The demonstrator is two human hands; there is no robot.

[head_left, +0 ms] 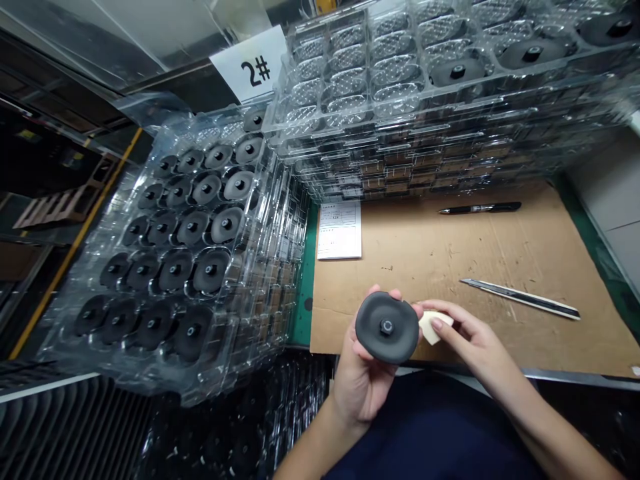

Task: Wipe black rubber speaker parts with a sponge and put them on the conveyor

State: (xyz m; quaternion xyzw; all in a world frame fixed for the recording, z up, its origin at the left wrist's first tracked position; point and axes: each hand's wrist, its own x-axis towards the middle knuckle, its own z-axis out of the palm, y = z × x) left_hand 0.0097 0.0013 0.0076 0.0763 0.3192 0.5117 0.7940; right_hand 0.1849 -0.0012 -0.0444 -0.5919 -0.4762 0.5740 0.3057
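Observation:
A round black disc with a small raised hub point(380, 343) faces up in my left hand point(357, 380), whose fingers wrap round its rim from below. My right hand point(467, 333) pinches a small cream-coloured pad point(434, 327) between thumb and fingers, close against the disc's right edge. Whether the pad touches the disc I cannot tell. Both hands are over the near edge of a brown cardboard sheet point(390, 280). On the sheet, right of my right hand, lies a slim cutter knife point(520, 298).
Stacked clear trays point(230, 293) at the left carry many similar black discs point(175, 270). More clear trays point(345, 133) stand along the back, a few discs in the top one. A pen point(480, 208) and a printed paper slip point(339, 231) lie on the cardboard. A "2#" sign point(253, 63) stands behind.

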